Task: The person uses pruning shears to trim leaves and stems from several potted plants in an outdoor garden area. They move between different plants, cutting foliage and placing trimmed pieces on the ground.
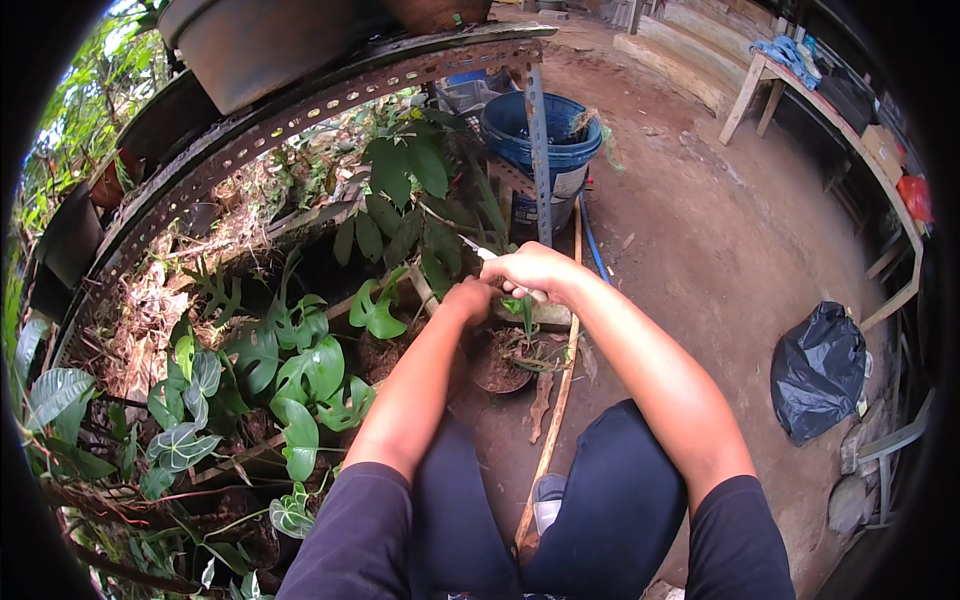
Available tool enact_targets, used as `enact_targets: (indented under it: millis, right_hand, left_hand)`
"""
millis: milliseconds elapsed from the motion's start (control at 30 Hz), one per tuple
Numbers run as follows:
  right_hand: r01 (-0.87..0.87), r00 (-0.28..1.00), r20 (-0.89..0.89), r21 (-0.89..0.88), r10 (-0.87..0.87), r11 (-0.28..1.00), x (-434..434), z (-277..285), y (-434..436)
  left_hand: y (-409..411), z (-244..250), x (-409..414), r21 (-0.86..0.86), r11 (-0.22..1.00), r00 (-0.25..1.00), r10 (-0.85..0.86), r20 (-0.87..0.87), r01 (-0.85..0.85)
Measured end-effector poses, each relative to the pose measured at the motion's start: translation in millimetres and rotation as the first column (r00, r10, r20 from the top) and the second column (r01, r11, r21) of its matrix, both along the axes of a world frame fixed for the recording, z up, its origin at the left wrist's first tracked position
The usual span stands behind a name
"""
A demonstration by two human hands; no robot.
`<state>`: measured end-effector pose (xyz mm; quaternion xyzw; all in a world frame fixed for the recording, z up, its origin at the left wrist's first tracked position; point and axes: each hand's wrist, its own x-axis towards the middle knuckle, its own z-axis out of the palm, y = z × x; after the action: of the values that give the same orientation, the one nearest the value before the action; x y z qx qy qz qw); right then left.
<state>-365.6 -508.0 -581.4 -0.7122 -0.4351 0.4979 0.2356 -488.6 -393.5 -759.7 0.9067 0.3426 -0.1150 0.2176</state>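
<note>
My right hand (531,270) is closed around a cutting tool with white handles (486,253), which looks like small pruning shears. Its pointed metal blade sticks out to the upper left, close to dark green leaves (442,247). Just left of and below it, my left hand (471,298) has curled fingers; whatever may be in them is hidden. The two hands are close together above a round pot of brown soil (499,364). A narrow-leaved plant (528,319) stands at that pot. Split-leaf plants (311,367) spread to the left of my left forearm.
A rusty perforated metal rack (337,82) bears large planters (255,52) above the plants. Behind its leg (538,150) stands a blue bucket (502,124). A bamboo pole (559,420) and blue hose (592,240) lie on the dirt floor. A black plastic bag (817,375) lies right.
</note>
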Motion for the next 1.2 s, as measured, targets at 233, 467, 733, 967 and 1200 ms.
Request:
enact_targets:
  millis: [233,467,733,967,1200]
  right_hand:
    - [0.014,0.994,-0.108,-0.110,-0.026,0.994,4,-13,6]
    - [-0.062,0.977,0.192,-0.170,0.095,0.983,6,-1,-7]
    - [-0.140,0.805,0.522,-0.297,0.284,0.944,13,17,-11]
    - [-0.130,0.729,0.625,-0.274,0.280,0.953,35,14,-14]
    - [-0.128,0.743,0.616,-0.255,0.263,0.958,45,17,-11]
  left_hand:
    - [9,-10,-5,0.123,0.992,0.973,0.048,-0.225,-0.021]
    - [13,-15,-4,0.081,0.996,0.929,0.067,-0.364,-0.040]
    - [41,-35,7,-0.046,0.917,0.917,0.398,0.028,-0.396]
    - [78,-49,-5,-0.657,0.702,0.328,0.711,0.622,-0.274]
    - [95,-26,1,-0.601,0.671,0.127,0.706,0.697,-0.434]
